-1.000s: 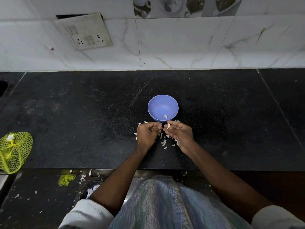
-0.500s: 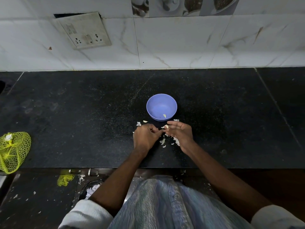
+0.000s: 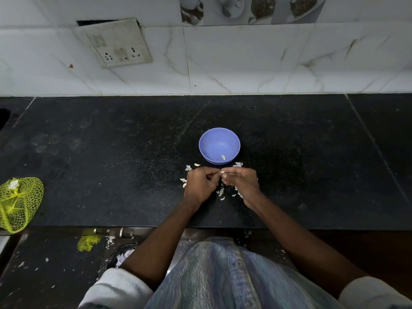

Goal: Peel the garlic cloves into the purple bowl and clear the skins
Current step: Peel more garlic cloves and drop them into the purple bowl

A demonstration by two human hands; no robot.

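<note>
Garlic clove: a small pale garlic clove (image 3: 222, 173) sits pinched between the fingertips of both hands, just in front of the bowl; most of it is covered by the fingers, so how much skin is left on it cannot be made out.
Left hand: the left hand (image 3: 200, 185) is curled, knuckles up, its fingertips closed on the clove's left end.
Right hand: the right hand (image 3: 242, 182) is curled the same way, fingertips meeting the left hand's at the clove.
Bowl: the round purple plastic bowl (image 3: 219, 145) stands on the counter near its middle, just beyond the hands and not touching them.
In the bowl: one peeled pale clove (image 3: 223, 157) lies at the near inner wall.
Skins: thin white papery skins (image 3: 220, 192) are scattered on the counter under and around both hands; the hands hide part of the pile.
Counter: the black speckled stone counter (image 3: 111, 163) runs from the wall to a front edge near the person's body.
Left edge: a yellow-green net bag (image 3: 19, 202) lies by the front left of the counter, cut off by the frame.
Below the front edge: more white scraps (image 3: 124, 256) and a yellow net shred (image 3: 88, 242) lie lower down, dim and hard to read.
Wall: a white marbled tile wall carries a loose, tilted grey socket plate (image 3: 118, 43).
</note>
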